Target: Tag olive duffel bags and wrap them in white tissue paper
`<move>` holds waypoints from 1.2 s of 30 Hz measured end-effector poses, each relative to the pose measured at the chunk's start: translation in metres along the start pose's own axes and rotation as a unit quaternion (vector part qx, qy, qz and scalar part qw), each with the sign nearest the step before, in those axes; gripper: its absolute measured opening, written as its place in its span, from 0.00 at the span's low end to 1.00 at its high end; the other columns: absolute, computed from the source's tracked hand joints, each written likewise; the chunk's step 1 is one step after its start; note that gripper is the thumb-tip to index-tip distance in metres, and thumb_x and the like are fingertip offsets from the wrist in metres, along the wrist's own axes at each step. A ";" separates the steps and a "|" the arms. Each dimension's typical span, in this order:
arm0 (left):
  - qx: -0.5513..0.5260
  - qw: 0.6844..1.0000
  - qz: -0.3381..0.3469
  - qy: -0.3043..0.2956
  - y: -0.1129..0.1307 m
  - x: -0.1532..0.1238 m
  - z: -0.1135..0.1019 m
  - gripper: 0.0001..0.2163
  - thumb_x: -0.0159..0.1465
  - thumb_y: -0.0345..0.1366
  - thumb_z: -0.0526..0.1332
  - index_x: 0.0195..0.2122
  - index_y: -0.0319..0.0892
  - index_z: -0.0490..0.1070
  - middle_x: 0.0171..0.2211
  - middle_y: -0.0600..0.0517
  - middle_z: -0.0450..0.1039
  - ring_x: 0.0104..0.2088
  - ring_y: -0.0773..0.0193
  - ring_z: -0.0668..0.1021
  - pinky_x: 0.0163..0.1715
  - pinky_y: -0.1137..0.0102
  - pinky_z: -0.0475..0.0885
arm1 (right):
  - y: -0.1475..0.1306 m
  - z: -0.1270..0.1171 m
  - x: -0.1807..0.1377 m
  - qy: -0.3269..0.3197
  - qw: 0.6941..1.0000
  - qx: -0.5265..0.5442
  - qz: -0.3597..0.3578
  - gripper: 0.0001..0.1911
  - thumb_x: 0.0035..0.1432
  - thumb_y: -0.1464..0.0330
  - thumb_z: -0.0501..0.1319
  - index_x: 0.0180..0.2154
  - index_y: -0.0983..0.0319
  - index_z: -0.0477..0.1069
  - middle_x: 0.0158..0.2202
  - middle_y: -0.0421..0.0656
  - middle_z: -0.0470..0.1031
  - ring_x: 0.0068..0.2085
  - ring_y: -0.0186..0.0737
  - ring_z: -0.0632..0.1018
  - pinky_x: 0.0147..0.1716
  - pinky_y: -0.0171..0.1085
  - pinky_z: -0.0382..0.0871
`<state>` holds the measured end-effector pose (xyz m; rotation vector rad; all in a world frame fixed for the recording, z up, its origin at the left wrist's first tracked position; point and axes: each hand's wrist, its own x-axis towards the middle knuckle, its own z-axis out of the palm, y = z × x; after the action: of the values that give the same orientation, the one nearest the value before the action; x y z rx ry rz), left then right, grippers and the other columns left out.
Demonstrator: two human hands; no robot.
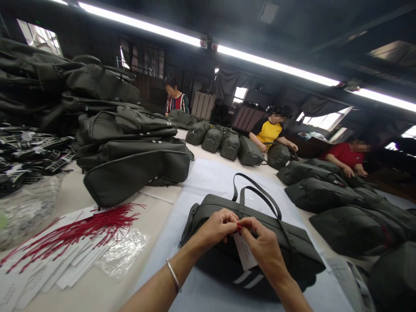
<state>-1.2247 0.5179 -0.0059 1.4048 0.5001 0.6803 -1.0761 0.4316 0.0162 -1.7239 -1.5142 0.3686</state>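
A dark green duffel bag [211, 203] lies in front of me, its two carry handles [260, 193] standing up in loops. Over its near side, my left hand [219, 225] and my right hand [260, 240] meet fingertip to fingertip, both pinched on a short red cord [239, 226]. From that cord a white hang tag [244, 251] with small print hangs against the bag, partly behind my right hand. Where the cord runs behind my fingers is hidden. Two pale stripes [248, 278] show lower on the bag.
White tags [69, 268] with red cords [97, 229] lie fanned out at left, beside clear plastic [125, 253]. Stacked bags [139, 173] stand behind them. More bags [354, 229] line the right side. Across the table, a person in a yellow top [269, 132] handles a bag; two others work nearby.
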 end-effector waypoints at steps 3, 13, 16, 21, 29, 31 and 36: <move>-0.014 1.000 -0.007 0.007 -0.007 0.002 0.001 0.11 0.56 0.41 0.61 0.28 0.37 0.69 0.46 0.46 0.68 0.29 0.70 0.74 0.19 0.78 0.70 | 0.002 0.001 -0.003 -0.016 0.999 0.034 0.009 0.11 0.58 0.59 0.62 0.40 0.56 0.77 0.40 0.43 0.81 0.42 0.47 0.80 0.45 0.40 0.71; 0.064 0.995 0.080 -0.020 -0.011 -0.003 0.006 0.03 0.58 0.31 0.59 0.31 0.39 0.71 0.49 0.48 0.67 0.37 0.66 0.75 0.28 0.75 0.74 | -0.002 0.007 0.003 0.032 0.999 -0.013 0.008 0.14 0.61 0.56 0.57 0.34 0.57 0.75 0.34 0.42 0.79 0.35 0.44 0.78 0.38 0.39 0.70; 0.068 0.996 0.062 0.009 -0.015 -0.004 0.006 0.03 0.59 0.32 0.59 0.30 0.39 0.71 0.50 0.49 0.67 0.36 0.67 0.75 0.26 0.76 0.73 | 0.005 0.003 0.003 0.050 0.996 -0.001 0.073 0.16 0.60 0.53 0.57 0.35 0.57 0.73 0.32 0.42 0.78 0.34 0.44 0.77 0.35 0.39 0.69; 0.062 0.996 0.048 0.029 -0.021 -0.004 0.007 0.04 0.58 0.32 0.60 0.30 0.40 0.74 0.52 0.49 0.68 0.38 0.64 0.77 0.27 0.75 0.74 | 0.011 -0.010 0.003 0.001 0.993 0.063 0.095 0.20 0.56 0.53 0.63 0.45 0.58 0.72 0.40 0.45 0.79 0.40 0.46 0.79 0.36 0.40 0.73; 0.162 0.978 0.107 0.077 -0.021 -0.008 0.009 0.07 0.63 0.34 0.60 0.29 0.42 0.74 0.46 0.50 0.71 0.41 0.63 0.76 0.40 0.70 0.73 | -0.012 -0.013 0.010 -0.091 0.989 -0.088 -0.076 0.09 0.62 0.65 0.58 0.35 0.56 0.78 0.34 0.40 0.79 0.37 0.42 0.79 0.40 0.38 0.69; 0.208 0.967 0.124 0.076 -0.019 -0.011 0.010 0.05 0.64 0.32 0.60 0.31 0.43 0.74 0.46 0.51 0.72 0.42 0.63 0.76 0.44 0.69 0.71 | -0.015 -0.017 0.009 -0.102 0.984 -0.123 -0.074 0.10 0.62 0.65 0.57 0.33 0.57 0.77 0.32 0.40 0.79 0.35 0.41 0.78 0.37 0.38 0.68; 0.252 0.956 0.135 0.067 -0.013 -0.014 0.013 0.06 0.64 0.29 0.58 0.33 0.44 0.74 0.46 0.52 0.72 0.41 0.64 0.76 0.43 0.70 0.69 | -0.026 -0.035 0.010 -0.130 0.984 -0.121 -0.011 0.09 0.58 0.65 0.59 0.28 0.57 0.76 0.28 0.38 0.78 0.32 0.39 0.77 0.33 0.36 0.65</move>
<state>-1.2237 0.4987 -0.0185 1.9395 0.6236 0.9143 -1.0681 0.4271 0.0595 -1.9032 -1.8258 0.4253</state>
